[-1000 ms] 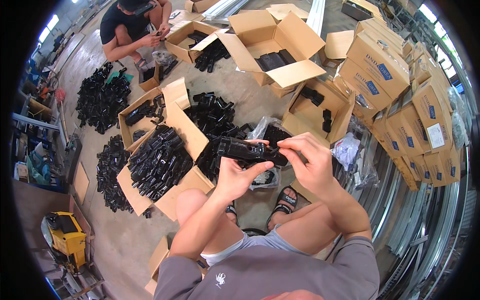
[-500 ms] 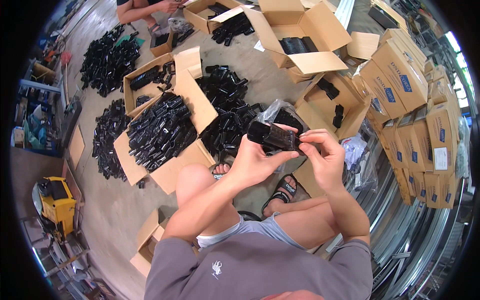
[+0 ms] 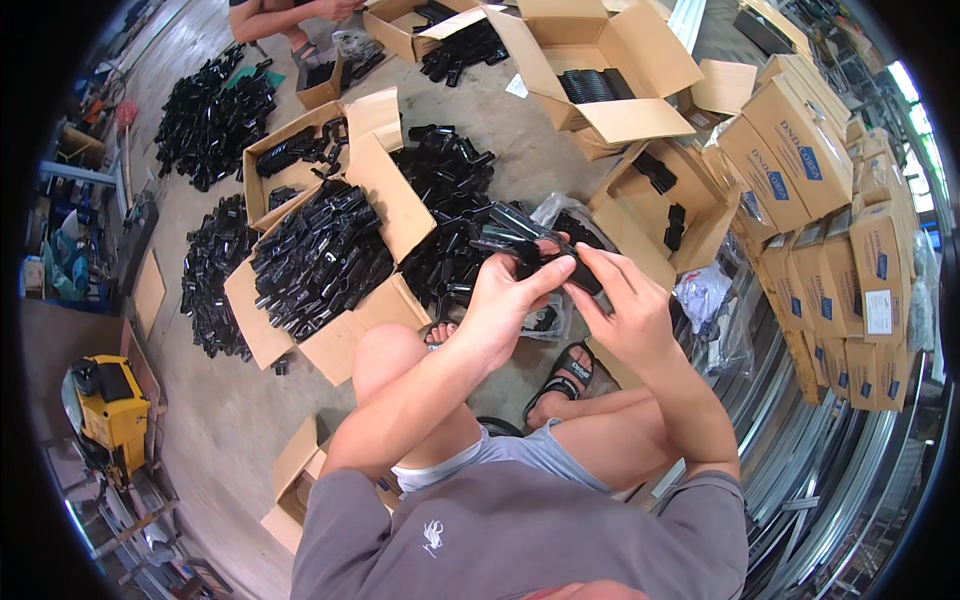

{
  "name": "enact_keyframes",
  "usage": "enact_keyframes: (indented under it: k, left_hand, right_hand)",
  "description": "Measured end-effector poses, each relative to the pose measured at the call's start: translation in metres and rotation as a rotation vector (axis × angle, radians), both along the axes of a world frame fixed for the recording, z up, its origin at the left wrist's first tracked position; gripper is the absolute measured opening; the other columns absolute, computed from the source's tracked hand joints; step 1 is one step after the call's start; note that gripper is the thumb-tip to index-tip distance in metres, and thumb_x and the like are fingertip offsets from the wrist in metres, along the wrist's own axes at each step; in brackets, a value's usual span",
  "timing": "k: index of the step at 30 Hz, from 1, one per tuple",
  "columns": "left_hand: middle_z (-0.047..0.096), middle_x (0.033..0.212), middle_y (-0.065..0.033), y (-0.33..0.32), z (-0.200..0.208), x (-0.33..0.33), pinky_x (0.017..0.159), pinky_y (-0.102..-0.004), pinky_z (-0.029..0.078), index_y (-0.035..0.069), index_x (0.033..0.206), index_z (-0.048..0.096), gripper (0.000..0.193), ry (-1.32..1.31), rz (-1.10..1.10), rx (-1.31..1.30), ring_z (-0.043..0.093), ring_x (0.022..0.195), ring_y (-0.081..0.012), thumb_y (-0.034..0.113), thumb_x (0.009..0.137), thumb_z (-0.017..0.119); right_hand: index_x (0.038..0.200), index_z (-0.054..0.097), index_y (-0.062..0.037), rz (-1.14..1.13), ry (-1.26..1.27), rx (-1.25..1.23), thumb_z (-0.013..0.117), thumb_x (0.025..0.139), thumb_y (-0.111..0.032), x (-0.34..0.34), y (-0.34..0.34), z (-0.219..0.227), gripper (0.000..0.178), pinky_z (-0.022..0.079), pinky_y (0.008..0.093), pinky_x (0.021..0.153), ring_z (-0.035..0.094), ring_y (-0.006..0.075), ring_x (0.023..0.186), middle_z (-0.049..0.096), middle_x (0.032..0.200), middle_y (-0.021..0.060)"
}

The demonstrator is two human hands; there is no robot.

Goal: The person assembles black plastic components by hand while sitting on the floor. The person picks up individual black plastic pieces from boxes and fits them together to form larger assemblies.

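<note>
Out in front of my knees, both hands are on a glossy black bracket-like part (image 3: 523,238). My left hand (image 3: 508,305) is wrapped round its lower side, thumb along the top. With fingers and thumb, my right hand (image 3: 628,308) pinches its right end, which the fingers partly cover. Just beyond lies a loose heap of similar black parts (image 3: 440,180). A clear plastic bag (image 3: 558,325) with small dark pieces shows behind and below the hands. To the left, a cardboard box (image 3: 398,220) is heaped with more black parts (image 3: 325,255).
Further heaps of black parts (image 3: 215,115) lie at the far left. Open cartons (image 3: 640,120) stand ahead and to the right. Stacked closed cartons (image 3: 785,165) and long metal profiles (image 3: 830,500) line the right side. Another person's hand (image 3: 335,8) shows at the top.
The black part has been turned in my hands, and its far end now points up and away. My right hand has moved slightly left and down over its near end.
</note>
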State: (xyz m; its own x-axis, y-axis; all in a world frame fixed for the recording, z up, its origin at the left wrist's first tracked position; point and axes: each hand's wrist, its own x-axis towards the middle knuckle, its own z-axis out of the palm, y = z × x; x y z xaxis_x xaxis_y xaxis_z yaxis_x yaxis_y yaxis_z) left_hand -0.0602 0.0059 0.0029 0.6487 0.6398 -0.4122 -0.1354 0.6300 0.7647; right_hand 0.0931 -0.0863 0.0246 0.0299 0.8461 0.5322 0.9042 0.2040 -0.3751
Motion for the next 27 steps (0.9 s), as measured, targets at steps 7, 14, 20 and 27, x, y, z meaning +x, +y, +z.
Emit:
enact_keyframes:
  k: [7,14,20,27]
  left_hand:
    - [0.065,0.100,0.0003,0.007,0.002,-0.007,0.069,-0.0257,0.048,0.008,0.112,0.063,0.034,0.005,-0.203,-0.063,0.059,0.089,-0.0074,0.038,0.096,0.066]
    - [0.054,0.052,-0.0062,0.025,0.012,-0.025,0.054,-0.0312,0.045,-0.002,0.076,0.069,0.055,0.701,-0.324,0.678,0.051,0.054,-0.0117,0.051,0.092,0.066]
    - [0.070,0.094,-0.0126,0.025,0.006,-0.010,0.078,-0.0297,0.051,-0.002,0.107,0.067,0.032,0.263,-0.077,0.836,0.063,0.087,-0.0143,0.028,0.095,0.068]
    - [0.065,0.106,-0.0029,0.002,-0.013,0.007,0.083,-0.0251,0.048,0.001,0.121,0.061,0.029,0.131,-0.567,0.171,0.058,0.094,-0.0080,0.022,0.101,0.059]
  right_hand:
    - [0.110,0.068,0.0027,0.026,0.218,-0.126,0.075,0.082,-0.008,0.009,-0.004,0.008,0.031,0.055,0.0328,0.063,0.070,0.0257,0.075,0.069,0.092,0.0143]
    - [0.108,0.068,0.0060,-0.043,0.834,-0.469,0.070,0.090,-0.013,0.031,-0.016,0.004,0.026,0.053,0.0263,0.059,0.069,0.0122,0.067,0.071,0.079,0.0102]
    - [0.107,0.069,0.0033,0.034,0.798,-0.703,0.068,0.092,-0.018,0.049,-0.020,0.007,0.025,0.054,0.0271,0.059,0.066,0.0119,0.064,0.069,0.074,0.0082]
    - [0.100,0.068,0.0021,0.065,0.903,-0.748,0.069,0.092,-0.020,0.042,-0.018,0.006,0.024,0.049,0.0271,0.053,0.062,0.0106,0.056,0.067,0.070,0.0061]
